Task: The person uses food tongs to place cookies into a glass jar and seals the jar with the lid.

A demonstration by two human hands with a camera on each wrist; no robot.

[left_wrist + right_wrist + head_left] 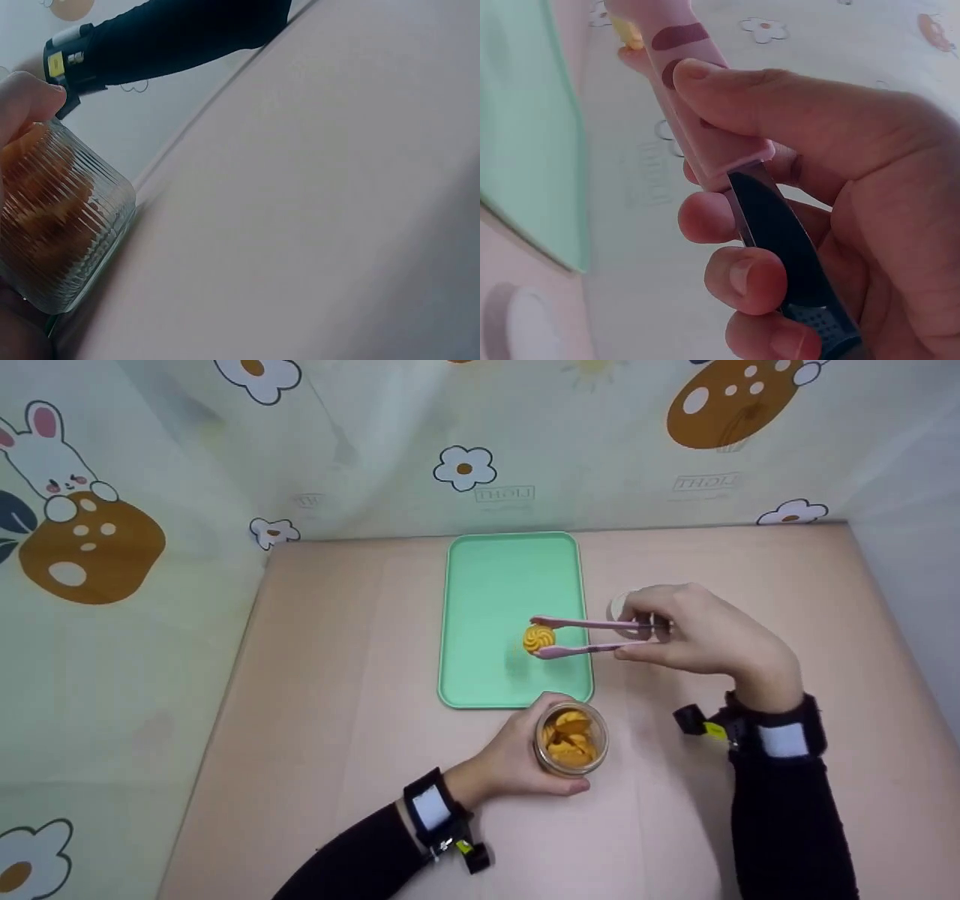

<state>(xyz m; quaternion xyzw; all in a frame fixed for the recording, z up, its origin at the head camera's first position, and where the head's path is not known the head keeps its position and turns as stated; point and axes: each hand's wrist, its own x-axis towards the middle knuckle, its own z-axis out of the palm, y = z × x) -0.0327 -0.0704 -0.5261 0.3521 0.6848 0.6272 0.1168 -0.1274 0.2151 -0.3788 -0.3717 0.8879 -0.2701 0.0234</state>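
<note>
My right hand [705, 630] grips pink tongs [585, 623] whose tips pinch a round yellow swirled cookie [538, 639] over the green tray [510, 577]. In the right wrist view the thumb presses the pink arm of the tongs [686, 112], and the fingers curl round the dark metal end. My left hand [517, 757] is wrapped round a ribbed glass jar [604, 739] with several orange-yellow cookies [570, 739] inside, just in front of the tray. From the left wrist, the jar [112, 195] shows its ribbed wall, with the thumb near its top.
A whitish round lid [619, 604] lies right of the tray, partly hidden behind my right hand. The pinkish table [337, 660] meets a patterned curtain [360, 457] at its back and left side.
</note>
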